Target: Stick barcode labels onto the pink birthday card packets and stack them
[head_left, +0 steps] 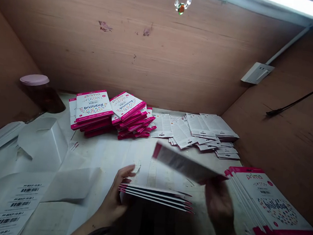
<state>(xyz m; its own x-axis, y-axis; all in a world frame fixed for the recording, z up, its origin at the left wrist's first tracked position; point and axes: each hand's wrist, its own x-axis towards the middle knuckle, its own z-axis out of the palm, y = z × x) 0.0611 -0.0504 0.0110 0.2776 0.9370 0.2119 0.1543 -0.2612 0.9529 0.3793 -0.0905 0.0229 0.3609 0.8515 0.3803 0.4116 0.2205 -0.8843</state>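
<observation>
My left hand [112, 205] is wrapped around one end of several thin white packets with pink edges [156, 197], fanned slightly apart and seen edge-on. Its thumb lies underneath and is partly hidden. Above and to the right, my right hand [219, 205] grips a single flat packet [181, 163] by its right end. That packet is tilted and smeared by motion, apart from the ones on the left. Close to my right hand leans a row of packets [277, 206], the front one printed "prima" and "birthday".
Piles of pink-edged birthday packets [94, 106] stand at the back, beside stacks lying back side up [199, 126]. A lidded cup [42, 89] is at the left. Barcode label sheets [19, 204] and a folded white box [43, 138] lie front left. A socket [257, 73] is on the wall.
</observation>
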